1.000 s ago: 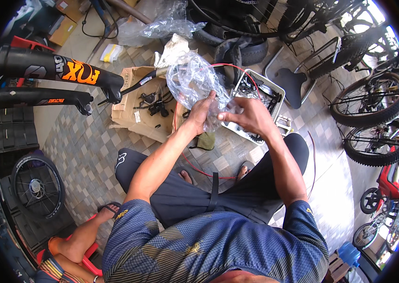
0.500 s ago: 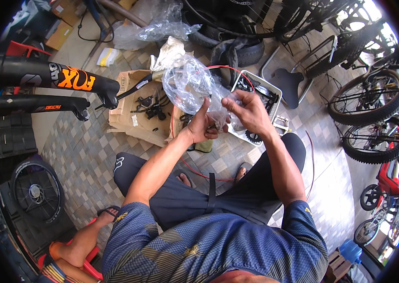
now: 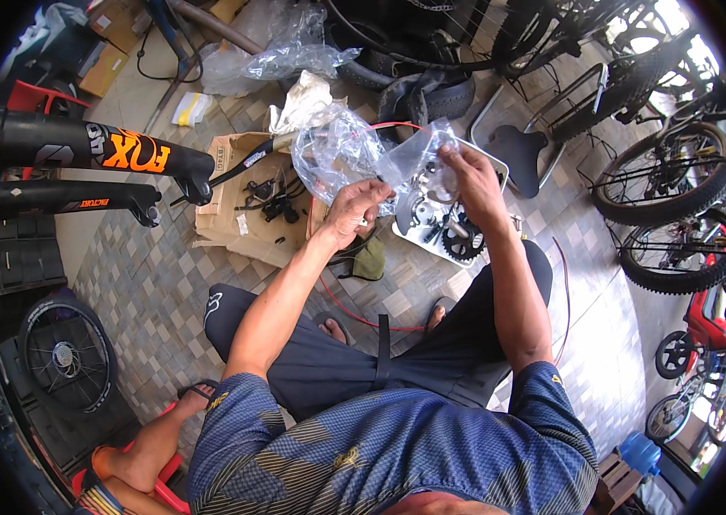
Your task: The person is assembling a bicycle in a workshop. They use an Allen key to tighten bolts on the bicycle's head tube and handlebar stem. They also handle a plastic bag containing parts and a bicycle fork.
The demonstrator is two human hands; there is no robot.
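Note:
A small clear plastic bag [image 3: 421, 156] is stretched between my two hands over the parts tray. My left hand [image 3: 354, 211] is closed, its thumb and fingers pinching the bag's near left side. My right hand [image 3: 474, 178] grips the bag's right edge between thumb and fingers. Whether anything small lies inside the bag I cannot make out. Just beyond my left hand lies a larger crumpled clear plastic bag [image 3: 320, 154]. Beneath my hands, a white tray [image 3: 428, 247] holds metal bike parts and a black chainring [image 3: 463, 240].
Left of my hands sits an open cardboard box [image 3: 243, 244] with black brake parts [image 3: 273, 206]. A suspension fork [image 3: 71, 142] juts in from the left. A thin red cable [image 3: 347, 305] loops across the tiles. Bicycles [image 3: 668, 176] stand at right; a person's leg [image 3: 144, 446] shows lower left.
My hands have moved apart, the right one going up and right, stretching the small bag out from the larger one. More of the tray and chainring now shows between my arms.

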